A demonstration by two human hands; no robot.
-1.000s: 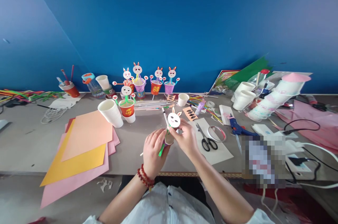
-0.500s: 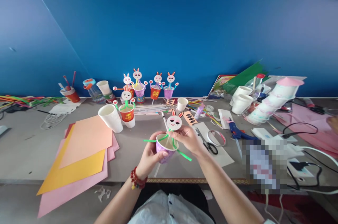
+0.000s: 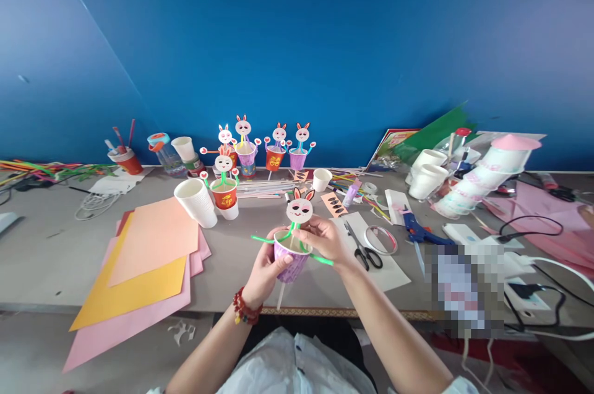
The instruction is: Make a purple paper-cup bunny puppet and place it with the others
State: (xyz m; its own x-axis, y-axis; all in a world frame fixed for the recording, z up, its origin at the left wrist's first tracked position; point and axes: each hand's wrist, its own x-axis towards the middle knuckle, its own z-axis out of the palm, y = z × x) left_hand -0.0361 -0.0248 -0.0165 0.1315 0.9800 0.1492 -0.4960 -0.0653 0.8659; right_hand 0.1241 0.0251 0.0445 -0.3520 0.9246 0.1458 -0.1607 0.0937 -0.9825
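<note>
My left hand [image 3: 265, 270] is wrapped round a purple-painted paper cup [image 3: 288, 264], thumb on its front. A white stick [image 3: 281, 296] pokes out below the cup. Above its rim stands a round white rabbit face [image 3: 299, 211] with pink-lined ears. Green pipe cleaners [image 3: 320, 259] join under the face and spread out over both sides of the rim. With thumb and fingers my right hand [image 3: 322, 239] pinches the green stem at the rim; its fingertips are partly hidden behind the puppet.
Finished rabbit cups [image 3: 224, 193] stand at the back beside stacked white cups [image 3: 195, 202]. Coloured paper sheets [image 3: 153, 245] lie left. On the right are scissors [image 3: 366, 256], a tape roll [image 3: 380, 239], a blue glue gun [image 3: 420, 227], a power strip [image 3: 464, 236] and a cup tower [image 3: 492, 171].
The cup, earlier mostly covered by my hands and tipped, has turned upright with the rabbit's face toward me. The green arms have come into view on both sides.
</note>
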